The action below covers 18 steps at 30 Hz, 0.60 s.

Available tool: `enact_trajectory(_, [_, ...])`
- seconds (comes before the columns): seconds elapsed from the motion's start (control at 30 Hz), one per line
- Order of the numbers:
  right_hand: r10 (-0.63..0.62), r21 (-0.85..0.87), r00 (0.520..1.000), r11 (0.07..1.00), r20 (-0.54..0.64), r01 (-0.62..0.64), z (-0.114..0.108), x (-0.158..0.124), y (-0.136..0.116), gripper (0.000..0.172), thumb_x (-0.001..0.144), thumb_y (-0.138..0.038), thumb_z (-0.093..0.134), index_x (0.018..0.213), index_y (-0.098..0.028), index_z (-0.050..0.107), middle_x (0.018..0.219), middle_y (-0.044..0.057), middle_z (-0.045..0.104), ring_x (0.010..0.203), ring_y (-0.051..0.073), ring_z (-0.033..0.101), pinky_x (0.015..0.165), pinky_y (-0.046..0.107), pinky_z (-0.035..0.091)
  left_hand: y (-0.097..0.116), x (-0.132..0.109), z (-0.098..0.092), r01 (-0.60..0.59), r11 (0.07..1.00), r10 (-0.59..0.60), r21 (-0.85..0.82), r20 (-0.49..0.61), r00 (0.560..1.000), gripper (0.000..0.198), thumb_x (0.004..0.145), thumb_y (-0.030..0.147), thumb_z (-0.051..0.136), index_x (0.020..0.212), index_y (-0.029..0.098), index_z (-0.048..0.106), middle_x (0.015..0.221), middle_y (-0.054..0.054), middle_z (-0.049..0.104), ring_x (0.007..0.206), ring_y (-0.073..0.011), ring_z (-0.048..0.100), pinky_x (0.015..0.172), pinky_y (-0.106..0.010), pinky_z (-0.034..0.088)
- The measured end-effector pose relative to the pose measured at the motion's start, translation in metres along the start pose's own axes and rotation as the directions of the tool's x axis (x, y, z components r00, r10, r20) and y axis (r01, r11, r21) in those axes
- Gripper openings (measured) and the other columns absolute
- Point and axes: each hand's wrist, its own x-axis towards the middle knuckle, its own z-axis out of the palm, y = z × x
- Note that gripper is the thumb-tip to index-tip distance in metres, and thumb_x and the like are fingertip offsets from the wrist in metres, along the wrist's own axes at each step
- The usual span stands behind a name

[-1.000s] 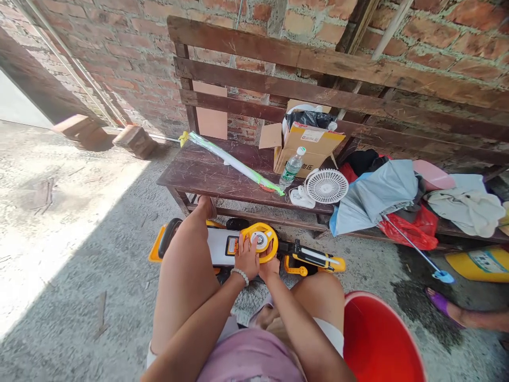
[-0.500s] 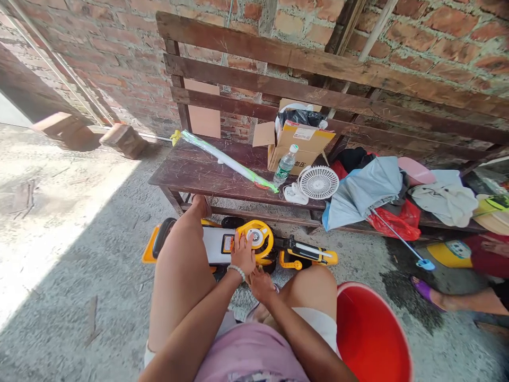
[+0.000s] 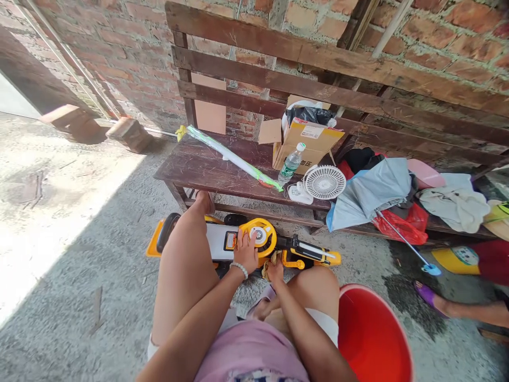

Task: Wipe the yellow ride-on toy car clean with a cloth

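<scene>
A yellow, white and black ride-on toy digger (image 3: 217, 240) stands between my knees. My left hand (image 3: 246, 253) lies on it beside the yellow steering wheel (image 3: 271, 241), fingers stretched out over the wheel's near left rim. My right hand (image 3: 275, 271) is closed around a yellowish-brown rag (image 3: 266, 269), held low against the toy's near side, just below the wheel. To the right of that hand is the toy's black and yellow front arm (image 3: 314, 252). The rag is partly covered by my fingers, and my left thigh hides part of the toy's rear.
A red bucket (image 3: 374, 334) stands by my right knee. The wooden bench (image 3: 170, 167) ahead bears a cardboard box (image 3: 306, 146), water bottle (image 3: 291, 163), white fan (image 3: 325, 183), plastic-wrapped roll (image 3: 234, 157) and grey-blue umbrella (image 3: 369, 188). Another person's foot (image 3: 431, 297) is at right.
My right hand has moved right along the toy's near side with the rag, away from my left hand. The left hand stays by the steering wheel. The view has shifted slightly.
</scene>
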Motion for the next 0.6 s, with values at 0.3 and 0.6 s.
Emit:
enact_trajectory(0.3, [-0.214,-0.512,0.898,0.760,0.385,0.400,0.027,-0.051,-0.050,0.071,0.091,-0.015,0.055,0.163,-0.018,0.053,0.154,0.020,0.065,0.141,0.035,0.059,0.114,0.050,0.050,0.002,0.002,-0.001,0.031,0.999,-0.031,0.015,-0.016,0.999,0.072,0.098,0.022,0.051,0.170,0.017,0.044,0.177,-0.017,0.038,0.172,-0.0385,0.008,0.134,-0.059,0.031])
enact_trajectory(0.6, [-0.245,-0.620,0.870,0.621,0.427,0.479,0.001,-0.027,-0.083,0.056,0.108,-0.019,0.039,0.162,-0.023,0.054,0.158,0.021,0.061,0.139,0.033,0.058,0.107,0.049,0.050,-0.003,0.002,0.002,0.011,0.999,-0.010,0.046,-0.016,1.000,0.072,0.099,0.023,0.051,0.170,0.018,0.043,0.179,-0.016,0.036,0.173,-0.0375,0.007,0.134,-0.059,0.031])
